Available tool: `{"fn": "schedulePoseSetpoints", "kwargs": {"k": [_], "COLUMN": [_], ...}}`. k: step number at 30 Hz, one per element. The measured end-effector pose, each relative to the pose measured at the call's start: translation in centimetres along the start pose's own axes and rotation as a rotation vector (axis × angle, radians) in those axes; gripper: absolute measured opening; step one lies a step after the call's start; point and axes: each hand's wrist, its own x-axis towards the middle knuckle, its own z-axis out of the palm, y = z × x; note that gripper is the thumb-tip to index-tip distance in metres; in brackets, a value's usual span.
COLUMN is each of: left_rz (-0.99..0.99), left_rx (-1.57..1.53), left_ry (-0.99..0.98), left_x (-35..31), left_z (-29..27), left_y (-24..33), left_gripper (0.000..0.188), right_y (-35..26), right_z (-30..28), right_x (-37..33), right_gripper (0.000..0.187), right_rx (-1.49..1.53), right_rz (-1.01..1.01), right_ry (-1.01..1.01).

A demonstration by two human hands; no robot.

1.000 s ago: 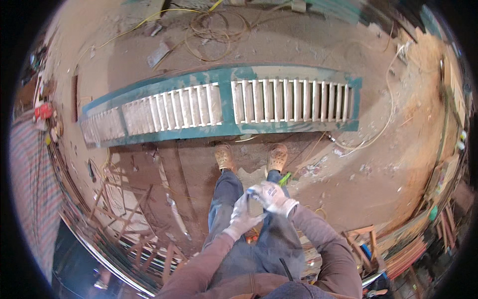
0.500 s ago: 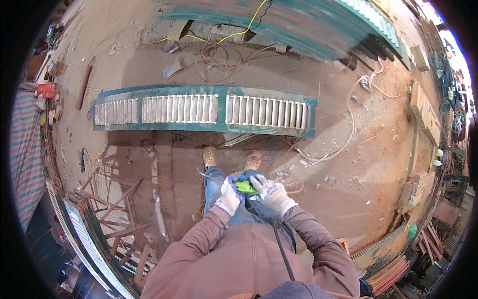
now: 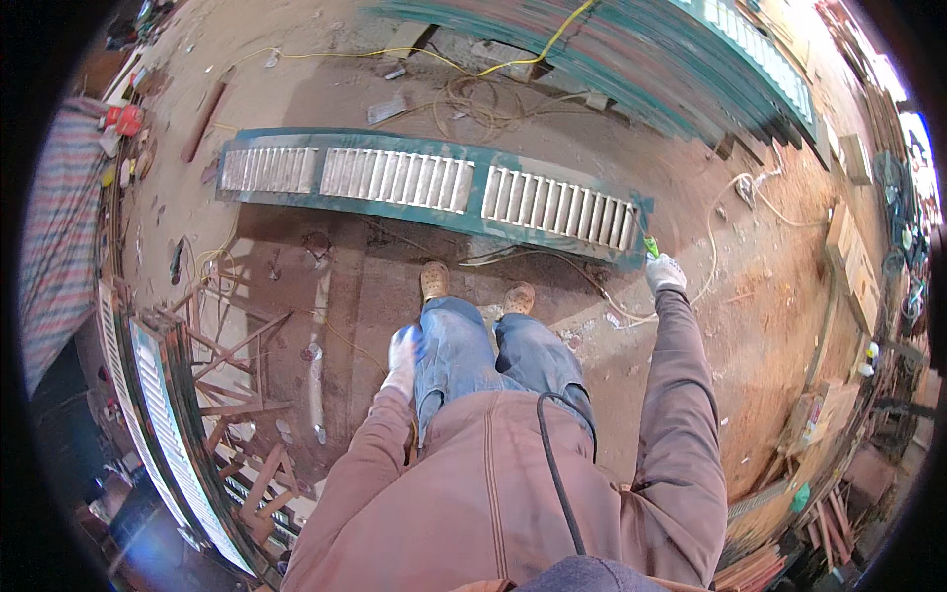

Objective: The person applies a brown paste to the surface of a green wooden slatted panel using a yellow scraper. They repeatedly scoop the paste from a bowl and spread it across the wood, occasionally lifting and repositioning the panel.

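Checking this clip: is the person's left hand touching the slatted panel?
Apart. The head view shows brown ground plainly between the left hand and the near edge of the slatted panel.

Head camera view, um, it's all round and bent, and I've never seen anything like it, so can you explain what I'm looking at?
There's no machine here: it's a person working with two gloved hands. A wide fisheye camera on their head looks down, which is why straight edges bend. Picture left is their left.

On the dirt ground, beyond their feet, lies a long teal panel with three sections of pale slats. More teal pieces are stacked farther off.

The right hand reaches out to the panel's right end, holding something small and bright green, too small to identify. The left hand is blurred beside the left leg; I can't tell whether it holds anything.
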Motion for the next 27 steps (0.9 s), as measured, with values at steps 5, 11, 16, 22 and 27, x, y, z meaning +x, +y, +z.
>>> {"fn": "schedulePoseSetpoints", "kwargs": {"k": [5,11,16,22,27], "left_rz": [-0.209,-0.110,-0.067,0.418,-0.102], "left_rx": [-0.134,-0.331,-0.452,0.533,-0.517], "left_ry": [0.493,0.205,0.251,0.246,0.304], "left_x": [-4.3,-12.3,-9.5,-5.3,-7.3], "left_z": [-16.0,-24.1,-20.3,-23.4,-26.6], "left_y": [-4.6,-10.1,-8.9,-5.9,-1.0], "left_gripper": [0.020,0.033,0.030,0.022,0.022], "right_y": [-12.6,-34.5,-51.4,-69.5,-77.6], "right_z": [1.9,4.5,7.1,5.1,4.8], "right_x": [-1.6,-9.6,-15.7,-22.6,-27.7], "right_gripper": [0.057,0.058,0.035,0.037,0.046], "right_rx": [-0.020,-0.180,-0.272,-0.143,-0.029], "right_rz": [-0.209,-0.569,-0.843,-0.960,-0.966], "right_ry": [-0.032,-0.181,-0.086,-0.165,-0.248]}}
